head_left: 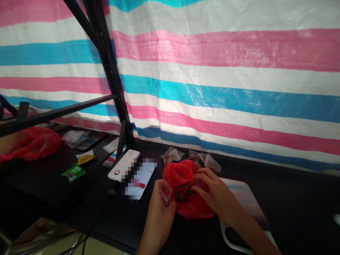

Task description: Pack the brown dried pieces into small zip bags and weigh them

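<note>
A red plastic bag [183, 179] lies open on the black table [292, 205], with dark brown contents showing in its mouth. My left hand [160, 209] is closed on a small clear plastic pouch [166, 193], held at the bag's left side. My right hand [212, 193] is pinched at the bag's opening, fingertips in the dark contents. Several small clear pouches [172, 155] filled with brown bits lie just behind the bag.
A white power bank [123, 164] and a phone [140, 179] lie left of the bag. A white scale [247, 198] sits under my right forearm. A black metal rack [108, 71] stands at left, with another red bag [34, 143] and green sachets [73, 173]. A striped tarp [225, 88] hangs behind.
</note>
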A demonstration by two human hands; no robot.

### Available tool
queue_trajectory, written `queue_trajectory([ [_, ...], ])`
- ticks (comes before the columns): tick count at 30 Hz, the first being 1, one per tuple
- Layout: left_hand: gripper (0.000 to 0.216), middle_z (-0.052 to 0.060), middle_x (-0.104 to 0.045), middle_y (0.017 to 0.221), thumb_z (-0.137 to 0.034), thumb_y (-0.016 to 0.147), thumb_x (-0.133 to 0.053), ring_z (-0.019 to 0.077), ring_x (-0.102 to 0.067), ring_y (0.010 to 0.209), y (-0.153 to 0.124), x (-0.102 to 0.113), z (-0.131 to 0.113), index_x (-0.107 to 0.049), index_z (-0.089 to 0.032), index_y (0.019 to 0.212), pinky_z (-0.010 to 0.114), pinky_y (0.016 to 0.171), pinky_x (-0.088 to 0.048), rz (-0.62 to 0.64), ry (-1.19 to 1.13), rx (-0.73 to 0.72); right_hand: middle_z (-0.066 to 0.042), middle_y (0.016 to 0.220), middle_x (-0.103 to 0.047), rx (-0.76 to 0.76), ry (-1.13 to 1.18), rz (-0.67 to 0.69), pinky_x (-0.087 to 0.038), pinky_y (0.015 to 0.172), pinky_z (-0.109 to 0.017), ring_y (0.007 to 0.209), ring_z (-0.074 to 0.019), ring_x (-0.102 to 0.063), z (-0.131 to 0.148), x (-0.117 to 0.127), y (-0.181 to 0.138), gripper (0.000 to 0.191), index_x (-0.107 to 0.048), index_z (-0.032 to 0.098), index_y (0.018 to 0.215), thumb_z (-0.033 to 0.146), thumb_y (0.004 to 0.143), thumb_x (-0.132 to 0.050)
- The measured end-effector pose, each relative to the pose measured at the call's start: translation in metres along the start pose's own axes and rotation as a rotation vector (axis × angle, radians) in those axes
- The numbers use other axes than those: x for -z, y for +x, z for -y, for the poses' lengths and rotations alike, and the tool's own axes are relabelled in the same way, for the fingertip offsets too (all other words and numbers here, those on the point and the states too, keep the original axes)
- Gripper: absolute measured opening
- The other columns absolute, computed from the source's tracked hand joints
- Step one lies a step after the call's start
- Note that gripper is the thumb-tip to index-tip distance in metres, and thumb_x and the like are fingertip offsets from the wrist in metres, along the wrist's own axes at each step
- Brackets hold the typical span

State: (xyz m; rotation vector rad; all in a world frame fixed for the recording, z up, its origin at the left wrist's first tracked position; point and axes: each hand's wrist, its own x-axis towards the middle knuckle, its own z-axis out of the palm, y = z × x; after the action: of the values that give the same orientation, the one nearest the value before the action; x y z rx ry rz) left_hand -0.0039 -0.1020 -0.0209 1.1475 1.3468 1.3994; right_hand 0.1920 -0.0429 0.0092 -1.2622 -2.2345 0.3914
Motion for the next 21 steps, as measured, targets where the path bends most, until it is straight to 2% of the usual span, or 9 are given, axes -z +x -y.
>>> queue_trajectory([
  [2, 0.028, 0.002, -0.065, 0.096, -0.015, 0.075, -0.059, 0.0185, -0.065, 0.088, -0.001, -0.003, -0.002, -0.053, -0.022, 0.102, 0.029, 0.081, -0.053, -0.079, -0.073, -0.032, -0.009, 0.12, -0.068, 0.079, -0.032, -0.118, -0.052, 0.099, -0.042, 0.113, -0.0256, -0.064, 0.003, 0.003, 0.0, 0.023, -0.07, 0.024, 0.111, 0.022, 0.089, -0.067],
  [3, 0.029, 0.002, -0.065, 0.096, -0.015, 0.075, -0.059, 0.0184, -0.065, 0.088, -0.002, -0.005, -0.002, -0.053, -0.022, 0.101, 0.03, 0.081, -0.053, -0.1, -0.096, -0.037, -0.009, 0.119, -0.069, 0.105, -0.059, -0.136, -0.052, 0.099, -0.043, 0.112, -0.0261, -0.064, 0.004, 0.005, -0.001, 0.023, -0.07, 0.025, 0.111, 0.023, 0.089, -0.068],
  [8, 0.024, -0.001, -0.06, 0.085, -0.013, 0.071, -0.059, 0.0168, -0.061, 0.078, -0.001, -0.009, -0.003, -0.054, -0.021, 0.093, 0.033, 0.081, -0.054, -0.073, -0.128, 0.017, -0.007, 0.11, -0.074, 0.13, -0.15, -0.061, -0.056, 0.089, -0.044, 0.1, -0.0259, -0.069, 0.011, 0.009, -0.002, 0.02, -0.072, 0.025, 0.107, 0.019, 0.088, -0.069],
  [13, 0.027, -0.001, -0.062, 0.087, -0.011, 0.069, -0.056, 0.0164, -0.063, 0.081, -0.001, -0.013, -0.009, -0.055, -0.021, 0.094, 0.031, 0.082, -0.054, -0.162, -0.17, -0.03, -0.008, 0.113, -0.074, 0.169, -0.064, -0.27, -0.055, 0.095, -0.043, 0.106, -0.025, -0.068, 0.017, 0.016, -0.005, 0.022, -0.071, 0.026, 0.115, 0.033, 0.095, -0.063],
  [17, 0.028, 0.0, -0.066, 0.087, -0.009, 0.065, -0.056, 0.0169, -0.066, 0.082, -0.001, -0.019, -0.008, -0.056, -0.02, 0.091, 0.03, 0.08, -0.055, -0.14, -0.201, 0.004, -0.008, 0.109, -0.075, 0.133, -0.082, -0.233, -0.057, 0.091, -0.042, 0.101, -0.0245, -0.07, 0.019, 0.017, -0.005, 0.021, -0.073, 0.026, 0.11, 0.035, 0.095, -0.062],
  [21, 0.024, 0.001, -0.068, 0.09, -0.013, 0.07, -0.06, 0.0168, -0.066, 0.084, -0.003, -0.023, -0.006, -0.057, -0.02, 0.093, 0.029, 0.079, -0.055, -0.258, -0.215, 0.0, -0.007, 0.114, -0.073, 0.126, -0.038, -0.266, -0.055, 0.095, -0.041, 0.105, -0.0242, -0.069, 0.019, 0.012, -0.005, 0.022, -0.071, 0.026, 0.114, 0.034, 0.096, -0.06],
])
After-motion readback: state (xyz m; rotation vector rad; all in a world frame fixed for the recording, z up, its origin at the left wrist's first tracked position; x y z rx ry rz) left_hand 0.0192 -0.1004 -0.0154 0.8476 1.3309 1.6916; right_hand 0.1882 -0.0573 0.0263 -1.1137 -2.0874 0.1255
